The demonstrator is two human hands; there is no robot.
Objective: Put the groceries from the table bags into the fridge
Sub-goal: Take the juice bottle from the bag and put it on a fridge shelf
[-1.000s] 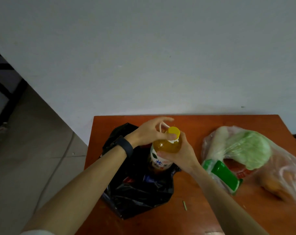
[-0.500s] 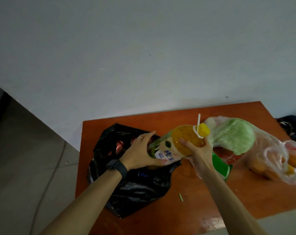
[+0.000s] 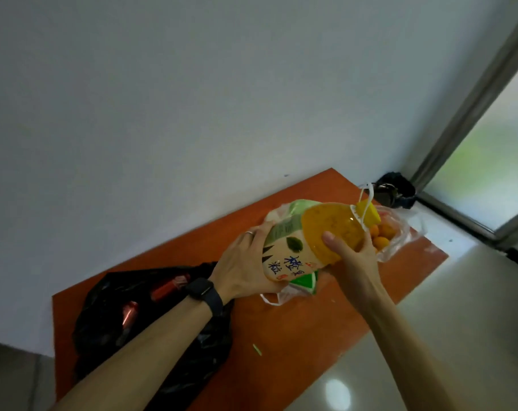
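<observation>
An orange juice bottle [image 3: 326, 229] with a yellow cap and a white label is held tilted above the orange table [image 3: 281, 336], cap toward the right. My left hand [image 3: 246, 262] grips its base and label end. My right hand [image 3: 349, 250] grips its shoulder near the neck. A black bag [image 3: 151, 330] lies on the table's left part, with red packets showing inside. A clear plastic bag [image 3: 400, 232] with small oranges and a green cabbage lies behind the bottle, partly hidden by it. No fridge is in view.
A white wall runs behind the table. A dark object [image 3: 395, 191] sits on the floor at the table's far right corner, next to a glass door frame [image 3: 474, 114]. Glossy tiled floor [image 3: 459, 321] lies to the right. A small green scrap [image 3: 257, 349] is on the table.
The bottle has come out of the black bag and moved up and to the right, tilting over. The view has swung right, bringing the door frame and floor into sight.
</observation>
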